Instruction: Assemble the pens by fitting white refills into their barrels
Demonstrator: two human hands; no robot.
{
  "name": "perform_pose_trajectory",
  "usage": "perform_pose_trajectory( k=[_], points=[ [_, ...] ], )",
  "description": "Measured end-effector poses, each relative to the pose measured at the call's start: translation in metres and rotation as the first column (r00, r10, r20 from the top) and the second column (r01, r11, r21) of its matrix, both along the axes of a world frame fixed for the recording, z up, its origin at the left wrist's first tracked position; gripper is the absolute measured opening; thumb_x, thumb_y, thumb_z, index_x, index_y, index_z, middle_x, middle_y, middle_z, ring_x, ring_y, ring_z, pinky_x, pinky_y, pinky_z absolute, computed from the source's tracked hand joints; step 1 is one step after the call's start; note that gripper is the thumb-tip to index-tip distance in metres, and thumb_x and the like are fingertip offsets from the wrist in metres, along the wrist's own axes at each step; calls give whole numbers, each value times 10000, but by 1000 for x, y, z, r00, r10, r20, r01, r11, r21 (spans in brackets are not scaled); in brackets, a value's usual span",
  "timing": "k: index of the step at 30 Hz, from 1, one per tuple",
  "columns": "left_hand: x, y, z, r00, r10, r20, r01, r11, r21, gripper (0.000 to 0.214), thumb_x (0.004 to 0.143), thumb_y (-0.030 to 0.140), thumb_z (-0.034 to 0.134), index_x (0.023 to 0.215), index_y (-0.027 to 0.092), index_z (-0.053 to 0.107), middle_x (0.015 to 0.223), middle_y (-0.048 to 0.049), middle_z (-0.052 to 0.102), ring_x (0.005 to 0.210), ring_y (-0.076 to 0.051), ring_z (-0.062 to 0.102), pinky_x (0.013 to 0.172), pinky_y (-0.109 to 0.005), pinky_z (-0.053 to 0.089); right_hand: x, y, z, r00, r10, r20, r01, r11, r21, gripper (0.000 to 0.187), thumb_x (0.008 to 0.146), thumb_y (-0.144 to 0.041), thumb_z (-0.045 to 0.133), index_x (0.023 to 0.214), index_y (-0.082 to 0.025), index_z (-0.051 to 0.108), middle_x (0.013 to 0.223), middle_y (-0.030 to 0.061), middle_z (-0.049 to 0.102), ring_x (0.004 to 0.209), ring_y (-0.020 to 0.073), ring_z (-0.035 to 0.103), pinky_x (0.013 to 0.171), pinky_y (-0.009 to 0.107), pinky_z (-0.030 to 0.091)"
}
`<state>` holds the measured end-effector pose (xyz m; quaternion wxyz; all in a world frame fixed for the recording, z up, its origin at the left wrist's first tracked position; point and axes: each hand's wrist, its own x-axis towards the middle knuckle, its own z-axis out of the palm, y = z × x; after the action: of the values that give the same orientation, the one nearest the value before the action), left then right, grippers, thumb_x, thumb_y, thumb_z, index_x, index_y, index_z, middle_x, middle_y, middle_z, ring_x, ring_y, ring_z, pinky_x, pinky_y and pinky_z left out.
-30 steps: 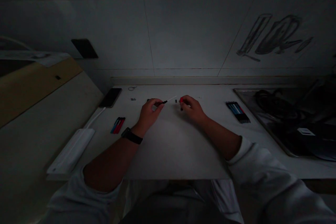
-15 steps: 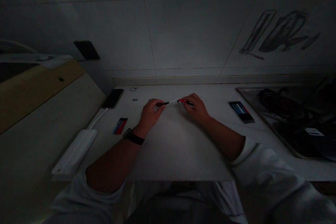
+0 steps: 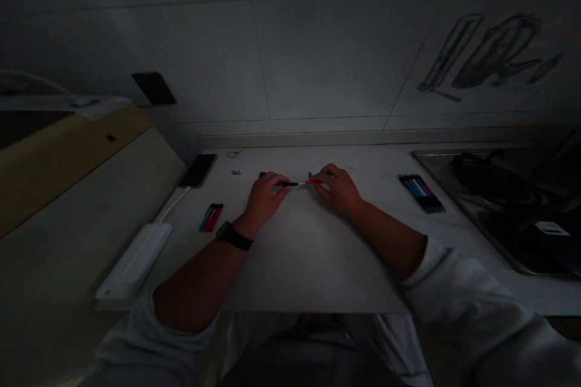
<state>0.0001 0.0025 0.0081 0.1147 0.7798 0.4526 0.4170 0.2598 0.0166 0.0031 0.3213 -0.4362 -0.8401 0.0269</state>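
Over the middle of the countertop, my left hand [image 3: 267, 193] pinches a black pen part [image 3: 289, 184] from which a thin white refill [image 3: 302, 183] points right. My right hand [image 3: 336, 186] pinches a red pen barrel [image 3: 313, 181], its end meeting the refill's tip. Whether the refill is inside the barrel is too small to tell. Just beyond my right fingertips stands a small dark piece [image 3: 310, 174]. Another black piece [image 3: 262, 174] shows behind my left fingers, partly hidden.
Several blue and red pens [image 3: 211, 217] lie left; a pack of pens [image 3: 421, 193] lies right. A phone [image 3: 200, 170] with a cable to a white power strip [image 3: 134, 263], small dark bits [image 3: 236, 172] and a ring [image 3: 234, 154] are farther left. A metal-rimmed sink [image 3: 463, 217] borders the right.
The red barrel and the black part have come closer together and lower, so less of the white refill shows between them. The view has shifted slightly.
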Motion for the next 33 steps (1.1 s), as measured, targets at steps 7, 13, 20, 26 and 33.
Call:
perform_pose_trajectory(
  k=[7, 13, 20, 26, 33],
  points=[
    [3, -1, 0, 999, -25, -23, 25, 999, -32, 72, 933, 264, 738, 998, 232, 735, 1000, -42, 745, 969, -218, 693, 916, -392, 555, -8, -6, 4, 995, 36, 89, -36, 999, 2, 297, 1002, -324, 582, 1213, -227, 767, 1147, 113, 691, 1027, 240, 636, 921, 383, 442],
    [4, -2, 1, 999, -37, -18, 36, 998, -55, 61, 931, 260, 738, 985, 232, 738, 996, -39, 759, 962, -216, 699, 918, -390, 556, -9, -9, 7, 993, 49, 106, -48, 999, -16, 306, 1015, -329, 563, 1228, -226, 757, 1146, 109, 712, 1050, 244, 641, 944, 385, 417],
    [3, -1, -2, 999, -45, -11, 44, 995, -87, 71, 942, 298, 724, 965, 238, 754, 982, -36, 769, 954, -219, 709, 924, -398, 556, -9, -8, 5, 993, 65, 103, -66, 998, 13, 307, 1031, -363, 553, 1204, -231, 769, 1092, 102, 725, 1020, 243, 643, 944, 384, 409],
    [4, 0, -2, 998, -48, -37, 44, 992, -116, 113, 967, 298, 681, 908, 238, 757, 923, -30, 766, 906, -220, 705, 883, -384, 546, -9, -9, 7, 991, 79, 105, -83, 996, 37, 297, 1037, -367, 556, 1190, -247, 781, 1087, 104, 735, 1026, 250, 639, 963, 408, 403],
    [4, -1, -2, 997, -70, -13, 66, 977, -200, 200, 1002, 327, 635, 874, 234, 756, 871, -22, 768, 840, -211, 708, 800, -354, 545, -10, -11, 9, 990, 94, 104, -98, 995, 32, 296, 1051, -405, 539, 1164, -303, 793, 1110, 88, 749, 1037, 259, 637, 1021, 450, 370]
  ],
)
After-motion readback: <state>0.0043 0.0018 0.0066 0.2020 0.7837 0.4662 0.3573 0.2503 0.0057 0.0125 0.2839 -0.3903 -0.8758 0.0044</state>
